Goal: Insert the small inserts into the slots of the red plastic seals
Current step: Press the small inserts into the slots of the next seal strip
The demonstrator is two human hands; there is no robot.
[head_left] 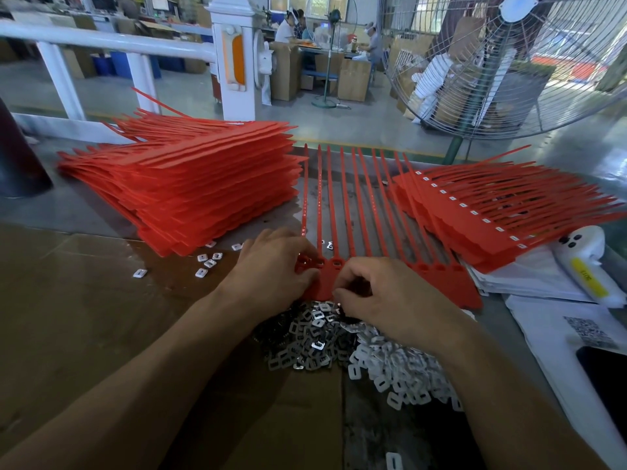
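Flat strip of joined red plastic seals (441, 279) lying across the middle of the worktop (84, 212), thin ribbed tails fanned away toward the far edge, square heads with small slots nearest the body. Left hand (271, 266) curled over the strip's left end, fingers (305, 247) bent and pressed together on the heads; whether an insert sits under them, cannot tell. Right hand (383, 293) just beside it, fingers (342, 283) curled down at the near edge of the red plate, seemingly pinching something tiny, hidden by the knuckles.

Directly beneath both wrists, a loose heap of small inserts (390, 368): flat rounded squares, each with a rectangular hole, some shiny and metallic, others matte white plastic. A few stray white ones (207, 264) scattered to the left on brown cardboard (68, 317), smooth and creased.

Left rear: tall, neat stack of red seal strips (190, 184), glossy, layered edges. Right rear: second, lower pile (492, 215) with white inserts showing in a row of heads, tails splayed outward. Near right: white paper sheets (543, 320) with a printed square code, and a white plastic bottle-shaped object (587, 262) bearing a yellow label. Beyond the worktop, a large wire-caged fan (509, 62) and white painted railing (101, 42).
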